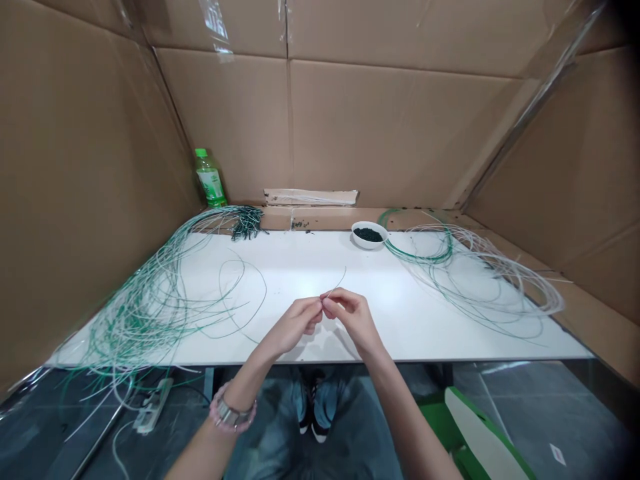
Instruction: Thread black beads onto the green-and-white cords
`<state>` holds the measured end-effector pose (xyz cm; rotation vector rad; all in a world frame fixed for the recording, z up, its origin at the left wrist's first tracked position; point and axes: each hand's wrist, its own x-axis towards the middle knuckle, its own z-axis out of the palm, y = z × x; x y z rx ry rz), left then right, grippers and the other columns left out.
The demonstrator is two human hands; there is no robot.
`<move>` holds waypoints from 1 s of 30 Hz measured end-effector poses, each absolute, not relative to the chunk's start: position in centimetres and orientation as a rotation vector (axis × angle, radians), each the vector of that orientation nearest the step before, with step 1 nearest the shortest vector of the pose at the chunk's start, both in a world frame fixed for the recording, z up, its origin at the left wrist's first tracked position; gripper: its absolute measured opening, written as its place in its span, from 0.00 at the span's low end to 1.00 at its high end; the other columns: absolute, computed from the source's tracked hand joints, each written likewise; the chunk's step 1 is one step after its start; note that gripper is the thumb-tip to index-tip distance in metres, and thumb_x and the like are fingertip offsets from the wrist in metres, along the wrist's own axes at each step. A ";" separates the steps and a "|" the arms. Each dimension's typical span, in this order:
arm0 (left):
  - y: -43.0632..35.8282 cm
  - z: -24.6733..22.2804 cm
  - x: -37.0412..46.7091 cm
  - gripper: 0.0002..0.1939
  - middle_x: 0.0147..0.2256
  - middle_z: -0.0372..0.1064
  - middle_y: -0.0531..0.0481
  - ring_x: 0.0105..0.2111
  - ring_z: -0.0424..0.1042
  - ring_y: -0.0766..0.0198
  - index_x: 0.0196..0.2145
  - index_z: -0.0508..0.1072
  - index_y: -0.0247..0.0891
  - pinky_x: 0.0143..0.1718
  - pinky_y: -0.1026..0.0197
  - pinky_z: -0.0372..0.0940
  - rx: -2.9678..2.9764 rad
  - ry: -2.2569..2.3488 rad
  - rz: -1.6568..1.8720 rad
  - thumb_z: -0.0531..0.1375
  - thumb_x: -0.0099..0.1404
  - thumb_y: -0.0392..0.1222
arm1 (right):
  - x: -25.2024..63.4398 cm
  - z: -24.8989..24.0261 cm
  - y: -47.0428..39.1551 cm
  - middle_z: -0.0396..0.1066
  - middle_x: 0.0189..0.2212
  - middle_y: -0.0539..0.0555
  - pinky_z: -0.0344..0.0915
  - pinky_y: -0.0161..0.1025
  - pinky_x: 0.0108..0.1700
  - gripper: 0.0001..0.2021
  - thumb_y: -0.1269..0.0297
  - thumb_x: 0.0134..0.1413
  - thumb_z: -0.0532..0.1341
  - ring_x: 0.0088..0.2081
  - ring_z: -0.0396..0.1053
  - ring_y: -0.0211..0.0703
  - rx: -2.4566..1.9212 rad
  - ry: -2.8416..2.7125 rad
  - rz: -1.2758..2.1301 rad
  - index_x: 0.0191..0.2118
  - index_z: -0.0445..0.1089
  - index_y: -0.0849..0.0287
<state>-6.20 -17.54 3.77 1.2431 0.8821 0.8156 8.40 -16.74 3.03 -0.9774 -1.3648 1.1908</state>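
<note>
My left hand (299,323) and my right hand (354,321) meet over the near middle of the white table, fingertips pinched together. Between them runs a thin wire (343,275), its free end sticking up and to the right past my right fingers. Whatever else the fingertips may hold is hidden or too small to make out. Beyond my right hand stands a white bowl (369,244) filled with small dark pieces. Left of my hands spreads a large tangle of green and white wires (135,310), gathered at the far end into a cluster of dark tips (247,222).
Coiled green and white wires (500,283) lie at the right of the table (310,260). A green bottle (211,180) stands in the back left corner. Cardboard walls (350,127) enclose three sides. Below are a power strip (154,405) and a green-and-white object (475,427).
</note>
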 end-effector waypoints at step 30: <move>-21.2 4.0 -13.1 0.19 0.26 0.62 0.55 0.31 0.62 0.63 0.27 0.64 0.38 0.37 0.62 0.52 1.820 1.480 0.490 0.46 0.69 0.52 | 10.1 0.6 -16.2 0.76 0.39 0.55 0.67 0.48 0.45 0.03 0.71 0.54 0.64 0.45 0.66 0.49 -0.842 -2.308 0.280 0.31 0.74 0.57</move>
